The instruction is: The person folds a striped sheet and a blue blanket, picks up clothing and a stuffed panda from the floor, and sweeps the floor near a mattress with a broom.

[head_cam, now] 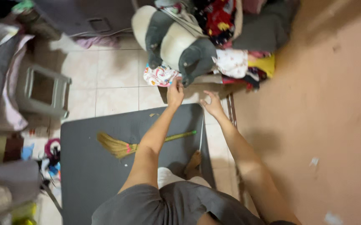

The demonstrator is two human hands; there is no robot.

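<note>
Patterned white cloth with pink and blue print (159, 76) lies bunched on the tiled floor (113, 79) at twelve o'clock, under the grey-and-cream plush toy (174, 39). Left hand (175, 92) reaches it, fingers seemingly closing on its edge, though blur leaves the grip uncertain. Right hand (213, 104) hovers at one o'clock, fingers spread apart, empty. Picking up looks underway; lifting calls for a firm pinch. Straw hand broom with striped handle (126, 146) rests on the dark grey mat (93, 166).
</note>
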